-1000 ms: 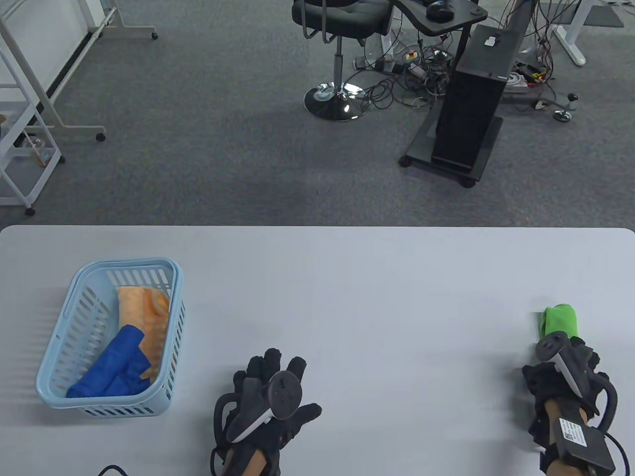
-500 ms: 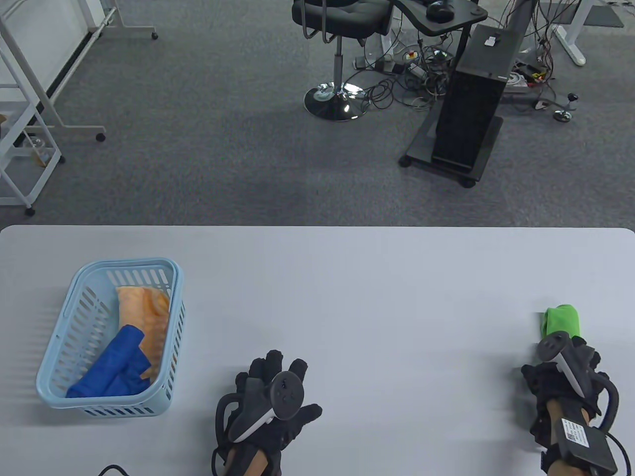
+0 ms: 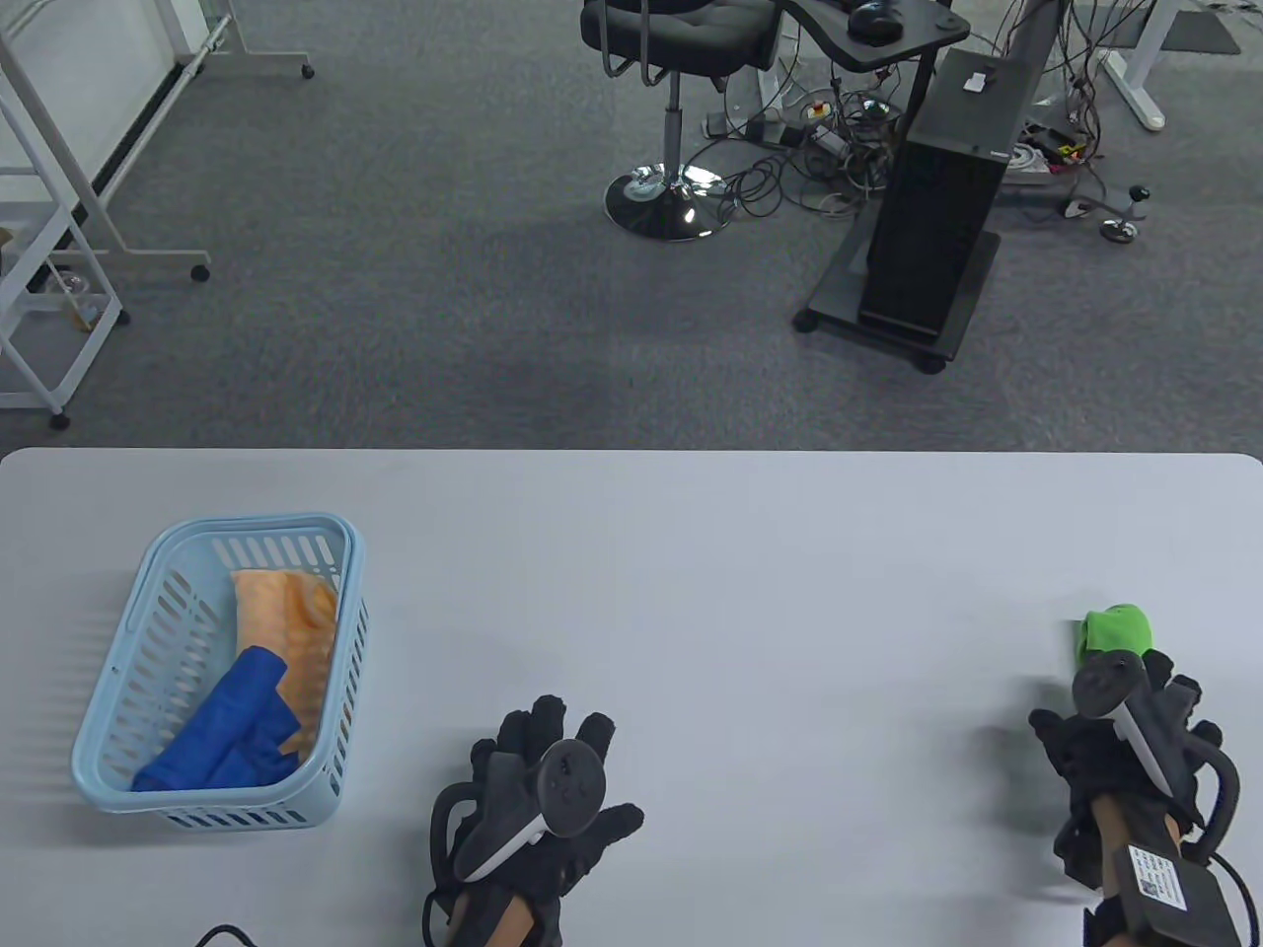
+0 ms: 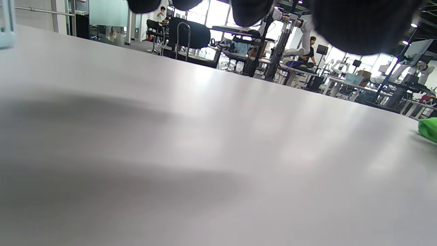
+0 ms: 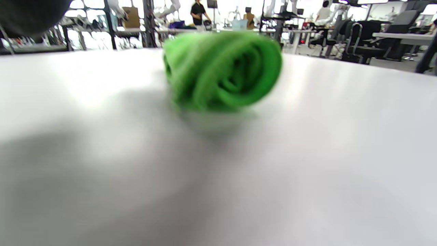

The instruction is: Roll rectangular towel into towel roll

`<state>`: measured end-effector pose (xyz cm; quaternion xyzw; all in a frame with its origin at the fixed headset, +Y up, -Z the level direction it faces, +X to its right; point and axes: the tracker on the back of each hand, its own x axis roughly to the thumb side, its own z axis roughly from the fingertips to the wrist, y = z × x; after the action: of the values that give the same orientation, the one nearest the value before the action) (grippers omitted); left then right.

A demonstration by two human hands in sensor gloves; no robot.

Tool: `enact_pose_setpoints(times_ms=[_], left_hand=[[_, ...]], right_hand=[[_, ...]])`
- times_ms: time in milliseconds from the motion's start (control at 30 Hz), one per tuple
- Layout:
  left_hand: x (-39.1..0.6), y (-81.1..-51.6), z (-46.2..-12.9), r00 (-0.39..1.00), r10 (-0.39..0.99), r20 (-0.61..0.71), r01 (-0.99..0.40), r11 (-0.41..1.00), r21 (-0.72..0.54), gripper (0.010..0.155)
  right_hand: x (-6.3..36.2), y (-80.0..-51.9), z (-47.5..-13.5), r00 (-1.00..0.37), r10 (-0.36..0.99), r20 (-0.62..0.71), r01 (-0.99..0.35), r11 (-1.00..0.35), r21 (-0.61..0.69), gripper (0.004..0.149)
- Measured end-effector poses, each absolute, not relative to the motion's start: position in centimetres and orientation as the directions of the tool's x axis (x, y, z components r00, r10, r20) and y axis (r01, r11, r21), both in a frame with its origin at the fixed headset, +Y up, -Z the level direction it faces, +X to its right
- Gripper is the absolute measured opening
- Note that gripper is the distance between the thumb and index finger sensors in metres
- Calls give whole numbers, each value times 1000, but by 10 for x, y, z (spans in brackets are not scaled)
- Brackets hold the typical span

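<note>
While our left hand (image 3: 533,804) lies low in the centre-left of the table view, its fingers (image 3: 538,725) spread and flat toward the white table (image 3: 691,592), it holds nothing. From the left wrist view we see only dark fingertips (image 4: 358,24) along the top edge, with bare table surface beneath them and a sliver of green at the far right edge.

Our right hand (image 3: 1125,750) sits at the lower right of the table view, just behind the green towel roll (image 3: 1115,631). The tracker on the back of that hand covers the near end of the roll, so from above we cannot tell whether our fingers touch it or how they are curled. In the right wrist view the roll (image 5: 222,71) lies on the table in the upper middle of the frame, its spiral end facing the camera, blurred, with no finger on it; only a dark patch of glove shows at the upper left corner.

At the left of the table view stands a light blue basket (image 3: 128,681), well apart from both hands. Inside it we see an orange towel (image 3: 296,621) toward the back and a blue towel (image 3: 227,735) lying across the front, overlapping the orange one.
</note>
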<state>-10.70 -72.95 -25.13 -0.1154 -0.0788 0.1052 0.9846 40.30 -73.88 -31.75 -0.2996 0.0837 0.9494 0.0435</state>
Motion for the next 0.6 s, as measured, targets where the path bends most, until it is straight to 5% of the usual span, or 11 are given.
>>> enact_pose_setpoints(times_ms=[200, 600], left_hand=[[-107, -728, -251, 961, 237, 139, -201, 952, -232, 90], [-105, -730, -250, 958, 241, 155, -203, 953, -226, 90]], right_hand=[[357, -711, -312, -889, 86, -450, -135, -988, 76, 94], [250, -705, -266, -972, 200, -121, -194, -979, -55, 95]])
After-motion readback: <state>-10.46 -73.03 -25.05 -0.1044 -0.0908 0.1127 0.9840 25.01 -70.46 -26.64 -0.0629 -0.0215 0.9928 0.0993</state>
